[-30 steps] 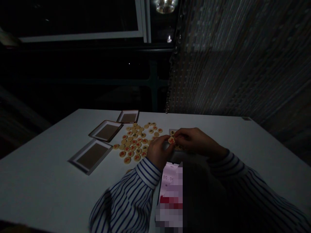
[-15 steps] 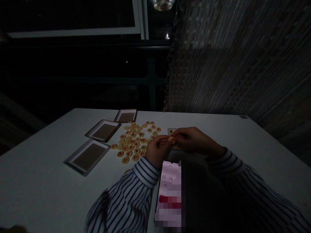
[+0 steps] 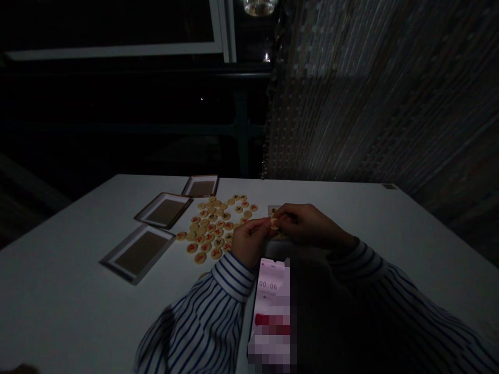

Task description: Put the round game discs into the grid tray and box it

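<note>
Both my hands meet over the white table (image 3: 70,291), in blue-striped sleeves. My left hand (image 3: 246,242) and my right hand (image 3: 303,223) pinch the same small round wooden game piece (image 3: 274,224) between their fingertips. Just under the hands lies a small tray (image 3: 273,211) with a piece or two in it, mostly hidden. To the left of my left hand, several tan discs with red or black characters (image 3: 214,228) lie spread on the table.
Three shallow box lids (image 3: 136,253) (image 3: 163,210) (image 3: 201,186) lie in a row at the left of the discs. A phone showing a timer (image 3: 271,306) stands near my chest. A bead curtain (image 3: 370,93) hangs behind the table; the room is dark.
The piece held between both hands has turned from face-up to edge-on. The hands stay in nearly the same place; the view has shifted slightly.
</note>
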{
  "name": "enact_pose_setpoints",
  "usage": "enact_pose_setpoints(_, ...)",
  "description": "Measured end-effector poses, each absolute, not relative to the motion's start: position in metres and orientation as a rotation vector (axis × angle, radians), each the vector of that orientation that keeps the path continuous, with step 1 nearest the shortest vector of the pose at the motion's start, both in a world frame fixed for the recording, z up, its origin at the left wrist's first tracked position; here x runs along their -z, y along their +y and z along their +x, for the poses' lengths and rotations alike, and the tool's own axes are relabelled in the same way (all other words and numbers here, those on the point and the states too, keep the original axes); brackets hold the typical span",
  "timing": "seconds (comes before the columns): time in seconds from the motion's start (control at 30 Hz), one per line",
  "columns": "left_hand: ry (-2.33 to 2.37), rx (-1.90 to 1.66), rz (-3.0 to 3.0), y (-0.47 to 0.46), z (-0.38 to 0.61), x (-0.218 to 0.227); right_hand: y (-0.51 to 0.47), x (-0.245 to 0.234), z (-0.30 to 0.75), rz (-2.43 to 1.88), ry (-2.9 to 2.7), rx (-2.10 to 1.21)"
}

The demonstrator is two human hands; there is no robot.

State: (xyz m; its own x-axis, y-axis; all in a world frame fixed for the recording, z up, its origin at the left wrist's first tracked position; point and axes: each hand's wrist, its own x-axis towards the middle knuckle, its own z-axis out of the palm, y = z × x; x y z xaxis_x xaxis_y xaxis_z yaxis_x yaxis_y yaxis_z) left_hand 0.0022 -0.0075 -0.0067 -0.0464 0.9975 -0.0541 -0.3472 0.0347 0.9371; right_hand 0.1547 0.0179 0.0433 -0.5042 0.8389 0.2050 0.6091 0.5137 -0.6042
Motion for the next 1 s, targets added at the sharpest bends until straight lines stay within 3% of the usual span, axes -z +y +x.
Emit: enact_pose_setpoints(1.0,0.855,-1.397,0.675,-0.0062,0.0037,0.0104,0.0172,-0.0451,0.1537,-1.131,-2.378,-0.431)
